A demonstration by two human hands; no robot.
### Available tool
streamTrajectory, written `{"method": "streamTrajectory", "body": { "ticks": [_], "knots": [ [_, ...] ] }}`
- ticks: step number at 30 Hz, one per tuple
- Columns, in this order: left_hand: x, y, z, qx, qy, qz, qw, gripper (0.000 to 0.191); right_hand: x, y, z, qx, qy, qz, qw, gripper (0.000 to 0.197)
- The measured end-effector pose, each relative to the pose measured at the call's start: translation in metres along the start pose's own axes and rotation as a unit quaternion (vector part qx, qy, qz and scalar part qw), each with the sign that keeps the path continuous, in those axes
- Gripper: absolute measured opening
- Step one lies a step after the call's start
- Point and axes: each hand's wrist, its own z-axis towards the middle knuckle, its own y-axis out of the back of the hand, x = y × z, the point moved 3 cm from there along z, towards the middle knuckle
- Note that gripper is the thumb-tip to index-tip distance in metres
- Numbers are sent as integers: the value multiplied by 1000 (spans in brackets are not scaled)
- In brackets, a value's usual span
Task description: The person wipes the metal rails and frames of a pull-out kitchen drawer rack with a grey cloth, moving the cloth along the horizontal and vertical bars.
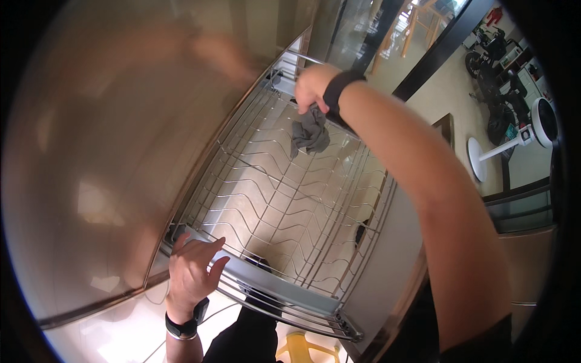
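A wire dish-rack drawer (281, 190) with wavy plate dividers is pulled out below me. At its far end my right hand (313, 88) grips a crumpled grey cloth (311, 131), which hangs down over the wires. A dark band circles that wrist. My left hand (195, 265) rests on the near end, by the corner of the grey side rail (272, 281). Its fingers are spread and its thumb stands apart; a watch and a bangle are on that wrist. Part of the far rail is hidden behind my right hand.
A glossy brown drawer front (100, 159) rises along the left. A white cabinet edge (386, 254) runs along the right side. A yellow stool (297, 347) stands below, near my leg. Farther right are a white fan (542, 122) and a black motorbike (494, 90).
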Motion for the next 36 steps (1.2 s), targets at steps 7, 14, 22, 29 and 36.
{"method": "streamTrajectory", "body": {
  "ticks": [7,14,22,29,36],
  "knots": [
    [0,-12,1,-8,23,-19,1000,12,-18,-111,90,-330,-39,78,940,22],
    [5,-18,1,35,49,2,998,29,-25,-83,121,-578,1,473,665,39],
    [2,-19,1,35,60,13,998,26,22,-114,145,-509,-7,316,801,67],
    [-3,-17,5,36,91,5,995,17,17,-112,132,-419,135,285,852,70],
    [1,-16,3,42,87,3,995,12,-7,-95,113,-415,217,369,803,52]
  ]
}}
